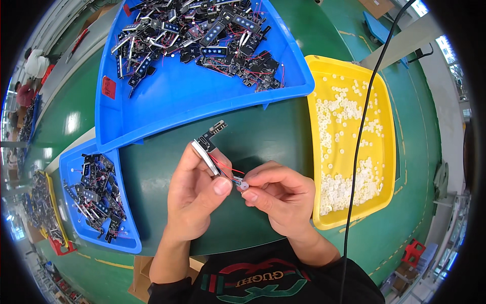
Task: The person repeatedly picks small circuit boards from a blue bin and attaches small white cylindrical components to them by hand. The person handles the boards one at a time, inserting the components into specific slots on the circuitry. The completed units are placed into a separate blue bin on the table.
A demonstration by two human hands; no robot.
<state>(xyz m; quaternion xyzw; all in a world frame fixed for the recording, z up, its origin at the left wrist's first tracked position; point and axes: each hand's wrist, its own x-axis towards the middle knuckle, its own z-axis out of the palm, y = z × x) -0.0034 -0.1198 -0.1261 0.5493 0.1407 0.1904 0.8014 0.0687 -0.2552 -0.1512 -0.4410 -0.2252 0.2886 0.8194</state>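
My left hand (194,200) is closed on a small black circuit board (205,143) with a white strip (204,157) along one side. Its thumb presses from the front, and one arm of the board sticks up past the fingers. Thin red wires (223,164) run from the board toward my right hand (283,195). That hand pinches a small round whitish piece (244,186) between thumb and forefinger, where the wires end. Whether the wires pass through the piece I cannot tell. Both hands are above the dark green tabletop (157,187).
Many similar boards fill the far part of a large blue tray (202,109). A smaller blue tray (132,238) at left holds more boards. At right, a yellow tray (318,202) holds many small white round pieces. A black cable (360,126) hangs across the yellow tray.
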